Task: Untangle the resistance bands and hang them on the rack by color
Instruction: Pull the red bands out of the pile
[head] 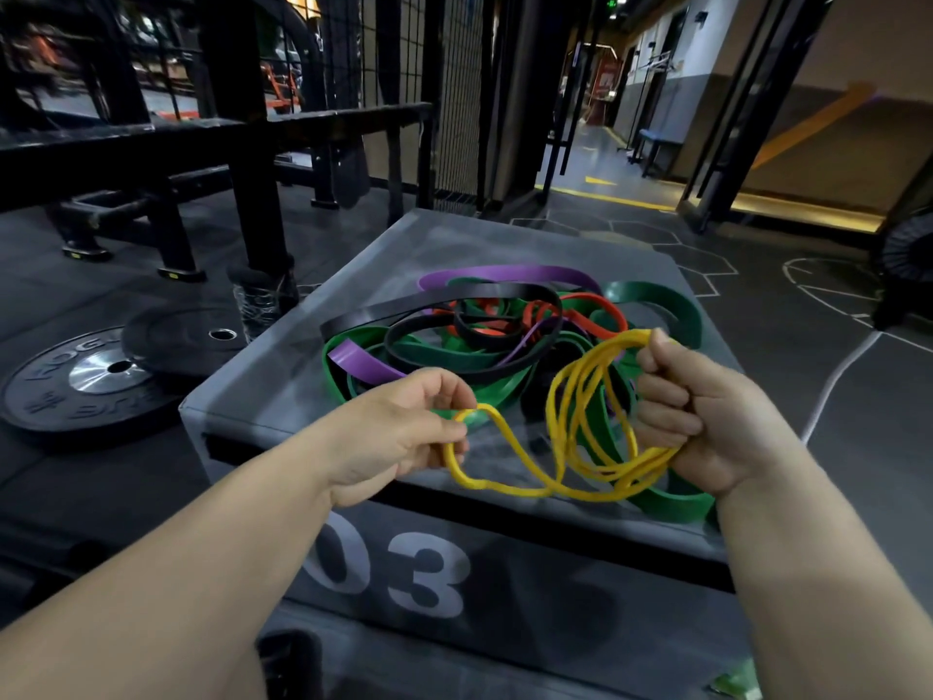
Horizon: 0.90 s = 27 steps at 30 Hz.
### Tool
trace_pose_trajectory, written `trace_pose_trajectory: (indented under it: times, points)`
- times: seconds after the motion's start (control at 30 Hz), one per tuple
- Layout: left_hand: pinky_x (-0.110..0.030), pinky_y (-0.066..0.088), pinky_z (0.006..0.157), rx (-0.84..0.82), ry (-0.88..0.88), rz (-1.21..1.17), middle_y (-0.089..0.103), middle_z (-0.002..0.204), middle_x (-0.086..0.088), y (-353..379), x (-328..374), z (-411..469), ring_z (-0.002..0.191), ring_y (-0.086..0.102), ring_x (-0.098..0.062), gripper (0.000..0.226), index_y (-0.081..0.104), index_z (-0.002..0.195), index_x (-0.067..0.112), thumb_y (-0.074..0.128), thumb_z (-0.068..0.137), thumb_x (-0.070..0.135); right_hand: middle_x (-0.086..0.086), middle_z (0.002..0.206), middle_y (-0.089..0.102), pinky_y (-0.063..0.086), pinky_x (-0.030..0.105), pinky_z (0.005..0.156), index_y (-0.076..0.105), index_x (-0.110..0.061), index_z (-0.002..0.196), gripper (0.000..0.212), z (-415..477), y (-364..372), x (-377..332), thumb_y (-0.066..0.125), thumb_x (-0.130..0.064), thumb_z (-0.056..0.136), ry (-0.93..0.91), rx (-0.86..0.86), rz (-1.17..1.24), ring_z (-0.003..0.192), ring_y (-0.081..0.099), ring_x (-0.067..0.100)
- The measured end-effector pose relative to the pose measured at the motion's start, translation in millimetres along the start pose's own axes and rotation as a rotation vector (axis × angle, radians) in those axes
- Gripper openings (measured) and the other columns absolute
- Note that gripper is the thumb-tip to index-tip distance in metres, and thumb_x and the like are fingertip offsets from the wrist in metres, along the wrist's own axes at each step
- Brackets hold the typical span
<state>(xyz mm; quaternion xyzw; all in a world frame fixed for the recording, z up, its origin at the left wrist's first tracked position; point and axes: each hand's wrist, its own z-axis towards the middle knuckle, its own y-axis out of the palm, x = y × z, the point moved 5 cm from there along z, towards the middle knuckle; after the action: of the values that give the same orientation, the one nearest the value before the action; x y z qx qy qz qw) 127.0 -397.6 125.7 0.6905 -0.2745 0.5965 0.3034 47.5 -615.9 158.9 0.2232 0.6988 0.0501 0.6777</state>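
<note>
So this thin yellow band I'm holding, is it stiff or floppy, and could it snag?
Probably floppy: the yellow band sags in loose loops between left hand and right hand. Likely light, being so thin. It may snag, since its loops hang right over the green band.

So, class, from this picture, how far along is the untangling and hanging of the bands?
Early. Done: nothing hung in view. In hand: the right hand grips bunched yellow bands while the left hand pinches one loop. Left: the pile of green, purple, black and red bands lies tangled on the grey box.
</note>
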Motion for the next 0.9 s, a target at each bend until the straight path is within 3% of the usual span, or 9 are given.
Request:
trace_pose_trajectory:
  times: [0.17,0.27,0.33,0.5,0.6,0.67,0.73,0.8,0.9]
  points:
    - [-0.024,0.053,0.078,-0.106,0.139,0.002,0.061,0.091,0.002,12.9,5.6,-5.9,0.085,0.065,-0.01,0.031,0.055,0.102,0.009,0.058,0.073,-0.002,-0.004,0.05,0.03,0.021,0.017,0.035,0.041,-0.016,0.069,0.025,1.2,22.2,23.2,0.054,-0.034,0.082,0.039,-0.076,-0.158,0.035,0.026,0.006]
    - [-0.028,0.055,0.082,-0.091,0.194,0.041,0.064,0.092,0.003,21.9,7.3,-6.2,0.09,0.068,-0.011,0.03,0.055,0.101,0.01,0.06,0.079,-0.01,0.005,0.053,0.039,0.03,0.02,0.038,0.046,-0.014,0.062,0.029,0.0,37.5,38.3,0.056,-0.034,0.081,0.04,-0.126,-0.263,0.041,0.037,0.014]
    - [-0.027,0.056,0.078,-0.053,0.212,0.048,0.068,0.088,0.003,25.4,8.5,-5.6,0.09,0.07,-0.014,0.031,0.054,0.098,0.01,0.059,0.083,-0.017,0.006,0.058,0.049,0.034,0.022,0.041,0.053,-0.013,0.068,0.025,-1.1,45.6,47.0,0.057,-0.035,0.079,0.043,-0.157,-0.306,0.047,0.047,0.015]
    - [-0.027,0.055,0.064,0.055,0.258,0.104,0.071,0.075,-0.009,29.4,11.0,-5.3,0.07,0.071,-0.024,0.035,0.052,0.092,0.013,0.069,0.077,-0.013,0.005,0.065,0.057,0.041,0.02,0.042,0.059,-0.005,0.098,0.039,-4.4,63.6,63.9,0.055,-0.04,0.082,0.117,-0.251,-0.278,0.05,0.052,0.012]
    - [-0.027,0.055,0.062,0.139,0.341,0.228,0.071,0.073,-0.003,28.1,15.9,-5.0,0.064,0.071,-0.023,0.037,0.052,0.088,0.017,0.078,0.072,-0.005,0.006,0.065,0.054,0.039,0.023,0.046,0.059,0.0,0.105,0.05,-3.3,64.5,69.2,0.06,-0.046,0.086,0.144,-0.275,-0.28,0.053,0.047,0.014]
    - [-0.023,0.05,0.058,0.237,0.408,0.404,0.068,0.065,0.007,23.8,18.4,-3.3,0.056,0.067,-0.011,0.038,0.053,0.084,0.023,0.085,0.068,0.01,0.006,0.065,0.05,0.038,0.029,0.052,0.058,0.005,0.111,0.059,-3.7,64.5,71.3,0.061,-0.048,0.085,0.162,-0.307,-0.281,0.056,0.044,0.018]
    - [-0.016,0.039,0.053,0.327,0.445,0.598,0.059,0.06,0.018,18.9,19.4,-1.8,0.051,0.052,0.0,0.039,0.053,0.081,0.031,0.088,0.061,0.031,0.003,0.059,0.045,0.041,0.028,0.056,0.061,0.002,0.104,0.049,-5.0,66.0,71.6,0.06,-0.044,0.087,0.187,-0.338,-0.252,0.058,0.042,0.018]
    - [-0.016,0.04,0.061,0.328,0.428,0.653,0.055,0.075,0.02,14.7,16.6,2.1,0.066,0.051,0.001,0.044,0.054,0.085,0.035,0.087,0.058,0.041,0.006,0.06,0.043,0.048,0.025,0.057,0.062,-0.003,0.089,0.038,-5.3,65.7,68.5,0.065,-0.041,0.084,0.187,-0.35,-0.225,0.061,0.045,0.019]
    - [-0.023,0.043,0.09,0.214,0.271,0.662,0.05,0.114,0.017,10.5,4.3,9.8,0.106,0.048,0.004,0.065,0.048,0.107,0.041,0.085,0.055,0.053,0.004,0.056,0.043,0.05,0.027,0.059,0.059,-0.007,0.08,0.04,-4.7,60.5,63.4,0.076,-0.043,0.074,0.191,-0.373,-0.16,0.055,0.049,0.016]
